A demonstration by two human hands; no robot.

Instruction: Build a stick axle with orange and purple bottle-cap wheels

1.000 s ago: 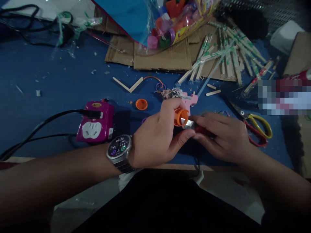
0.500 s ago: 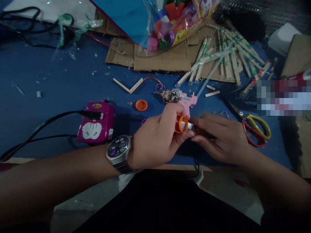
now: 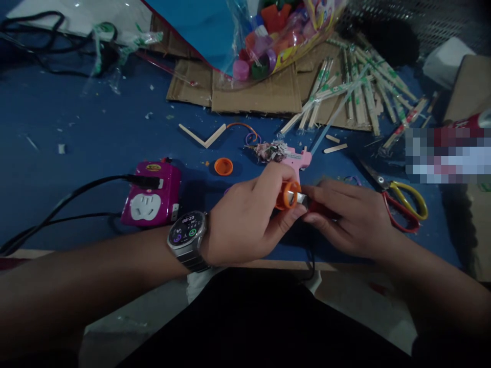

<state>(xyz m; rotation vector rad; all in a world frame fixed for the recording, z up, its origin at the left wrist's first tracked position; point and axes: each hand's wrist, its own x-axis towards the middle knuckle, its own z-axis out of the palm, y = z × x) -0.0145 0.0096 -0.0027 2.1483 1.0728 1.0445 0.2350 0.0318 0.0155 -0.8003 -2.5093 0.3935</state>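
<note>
My left hand (image 3: pixel 245 217) is closed around a small orange plastic cap (image 3: pixel 284 196), its open end turned toward my right hand. My right hand (image 3: pixel 351 214) grips a cutter knife by its dark red handle (image 3: pixel 321 209). The knife's metal blade (image 3: pixel 302 198) reaches into the cap's open rim, and my left thumb lies just below it. Most of the handle is hidden under my right fingers. Just beyond the hands lies a pink hot glue gun (image 3: pixel 297 162) with a clear glue stick in its back. A second orange cap (image 3: pixel 223 166) rests on the blue table to the left.
Scissors (image 3: pixel 399 197) with yellow and red handles lie at the right. A magenta power socket box (image 3: pixel 151 194) with black cables stands at the left. Behind are wrapped chopsticks (image 3: pixel 356 92), cardboard (image 3: pixel 253 97) and a bag of colourful caps (image 3: pixel 274 43).
The cap's open end has turned slightly, and the blade now shows farther inside its rim. Both hands have stayed in nearly the same place.
</note>
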